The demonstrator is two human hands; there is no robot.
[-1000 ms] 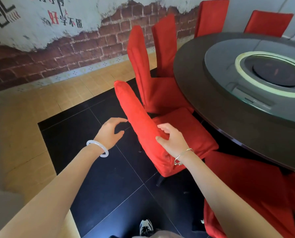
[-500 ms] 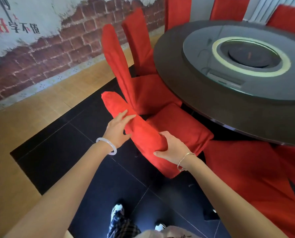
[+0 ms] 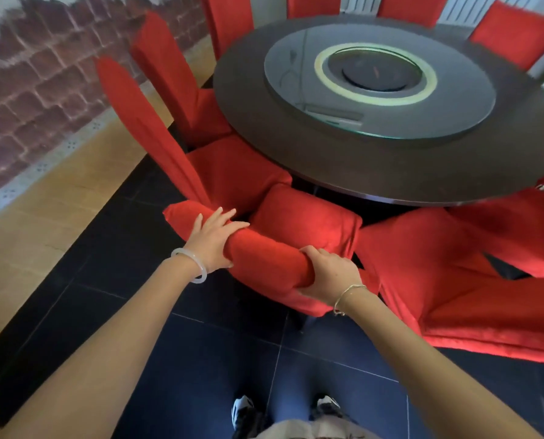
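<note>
— While I stand behind it, my right hand (image 3: 327, 274) and left hand (image 3: 212, 240) both clamp the top of the chair (image 3: 264, 258).
— Handling?
— Soft, slippy cover over a stiff frame, probably hefty. Grip the rail. Its seat is tucked against the table (image 3: 391, 172).

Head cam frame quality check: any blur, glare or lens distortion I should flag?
Head view: motion smear on the brick wall and the far chairs; left hand, right hand and the chair back they hold are sharp; faint reflections on the glass turntable, nothing blown out; wide-angle bend curves the floor tile lines and the table rim.
</note>
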